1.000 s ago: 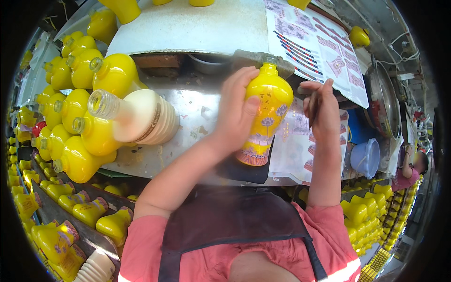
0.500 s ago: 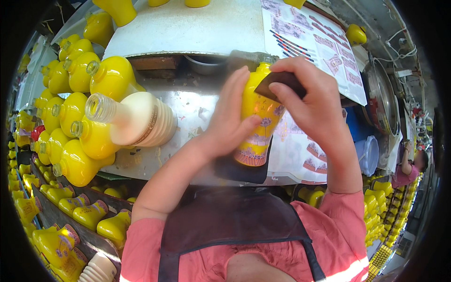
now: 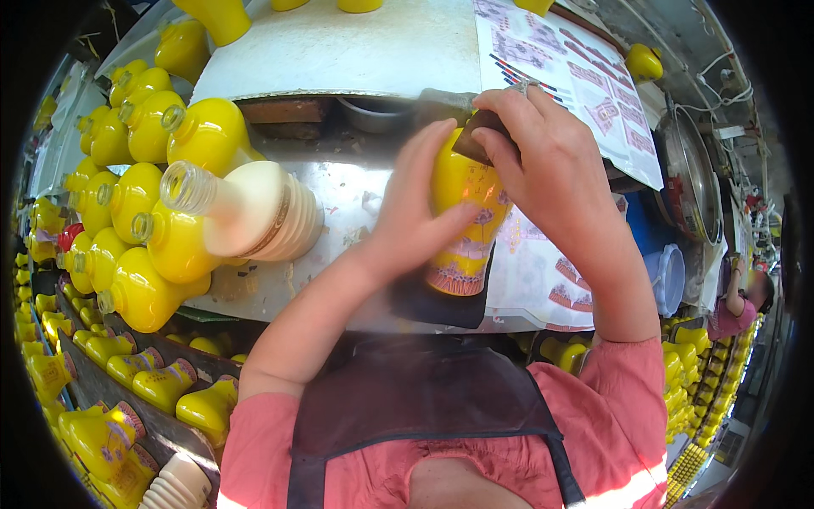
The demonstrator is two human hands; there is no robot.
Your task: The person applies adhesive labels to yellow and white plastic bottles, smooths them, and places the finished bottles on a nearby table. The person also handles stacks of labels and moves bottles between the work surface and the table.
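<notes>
A yellow glass bottle [image 3: 462,276] with purple floral decals lies on a dark cloth [image 3: 441,310], its neck away from me. My left hand [image 3: 413,199] holds it from the left, fingers straight along its side and thumb across the front. My right hand [image 3: 555,157] pinches a flat dark brown scraper [image 3: 477,142] between thumb and fingers. The scraper rests against the bottle's upper part near the shoulder. My right fingers hide the bottle's mouth. To the right, a decal sheet [image 3: 543,280] with purple and red prints lies partly beneath my right forearm.
A cream ribbed bottle [image 3: 275,212] leans among several yellow bottles [image 3: 140,293] on the left. A white board [image 3: 339,55] spans the far side, beside another decal sheet [image 3: 585,76]. A blue bucket [image 3: 668,280] stands right. Racks of yellow bottles flank me; another person [image 3: 738,310] is far right.
My right hand and the scraper have shifted slightly up and left over the bottle's shoulder, now covering its mouth. My left hand stays on the bottle's side.
</notes>
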